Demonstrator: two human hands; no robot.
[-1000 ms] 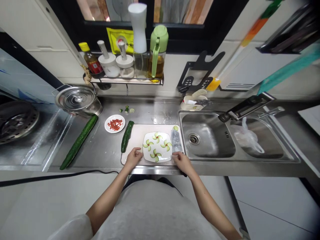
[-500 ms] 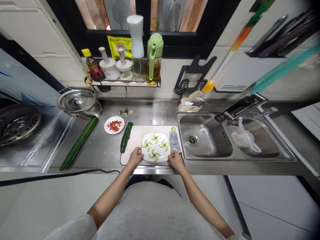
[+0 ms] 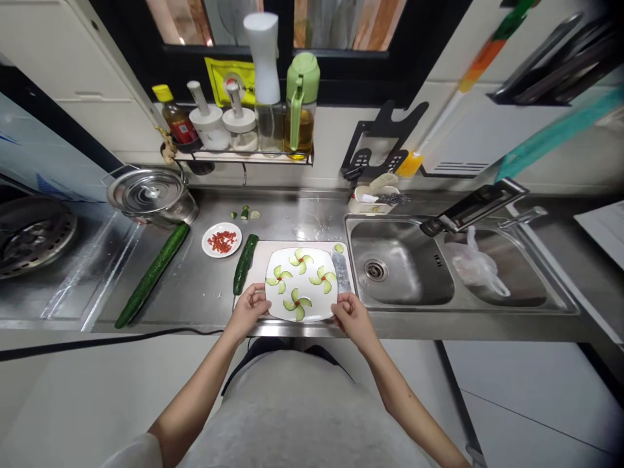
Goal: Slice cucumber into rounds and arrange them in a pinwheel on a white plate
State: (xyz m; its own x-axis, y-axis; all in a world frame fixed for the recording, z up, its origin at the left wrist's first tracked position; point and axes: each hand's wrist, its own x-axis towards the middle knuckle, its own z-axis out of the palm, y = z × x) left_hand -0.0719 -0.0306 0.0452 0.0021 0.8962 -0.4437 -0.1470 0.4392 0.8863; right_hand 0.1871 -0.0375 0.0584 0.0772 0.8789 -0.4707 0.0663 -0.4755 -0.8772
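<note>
My left hand and my right hand grip opposite edges of a white square plate, thumbs on the rim. On it lie several pinwheels of cucumber slices with red bits at their centres. The plate is raised over a pale cutting board and hides most of it. A knife blade shows partly beyond the plate's right edge, its handle hidden. A cut cucumber rests along the board's left edge, and a small cucumber piece sits at the board's far right corner.
Left of the board are a small plate of chopped red pieces, a long cucumber and a lidded steel pot. To the right is a double sink with a faucet and a plastic bag. Seasoning bottles stand on a rack.
Both hands have lifted the square plate up from the board, closer to me, so it looks larger and covers more of the board and the knife.
</note>
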